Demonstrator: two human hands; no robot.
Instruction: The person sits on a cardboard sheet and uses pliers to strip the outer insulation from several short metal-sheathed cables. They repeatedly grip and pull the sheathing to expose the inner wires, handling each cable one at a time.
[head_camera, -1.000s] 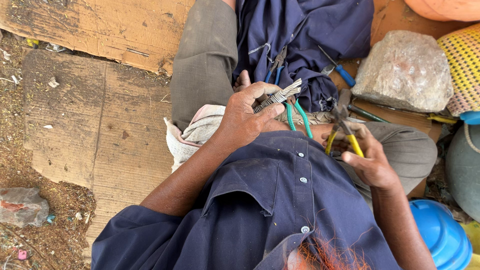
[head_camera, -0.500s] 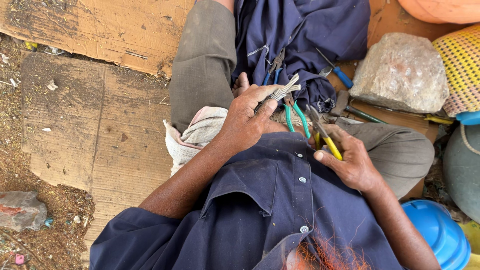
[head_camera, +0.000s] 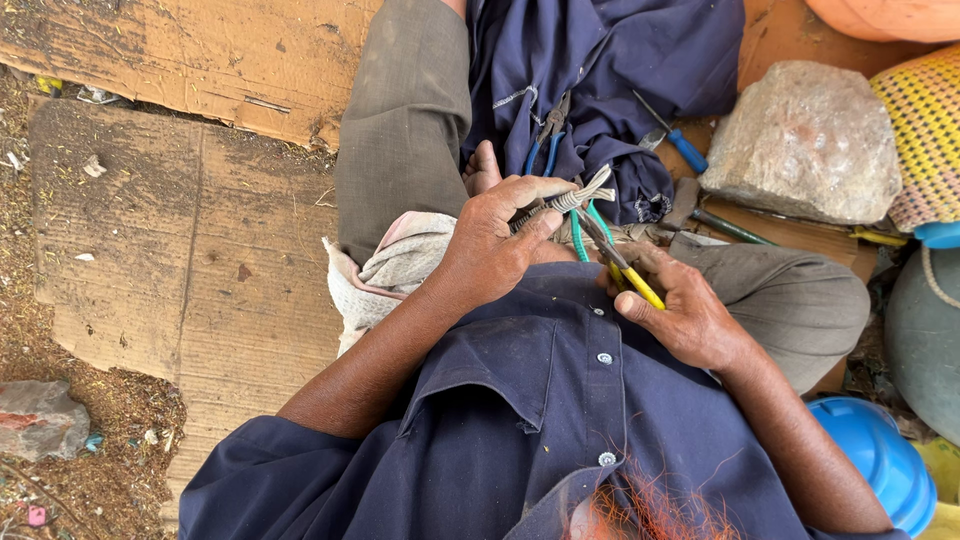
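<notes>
My left hand (head_camera: 495, 245) is closed around a short bundle of grey and white cable pieces (head_camera: 575, 197), held over my lap. Green wires (head_camera: 578, 236) hang down from the bundle. My right hand (head_camera: 680, 310) grips yellow-handled pliers (head_camera: 625, 270), whose dark jaws point up and touch the bundle's underside. I sit cross-legged in grey trousers and a dark blue shirt.
Blue-handled pliers (head_camera: 545, 140) and a blue-handled screwdriver (head_camera: 675, 140) lie on a dark blue cloth (head_camera: 620, 70) ahead. A large grey stone (head_camera: 810, 140) sits at right, by a woven basket (head_camera: 925, 130). A blue helmet (head_camera: 880, 460) is at lower right. Worn cardboard (head_camera: 190, 250) covers the ground at left.
My right hand has picked the yellow-handled pliers up from my lap and brought them left and up to the bundle. My left hand stays closed on the bundle.
</notes>
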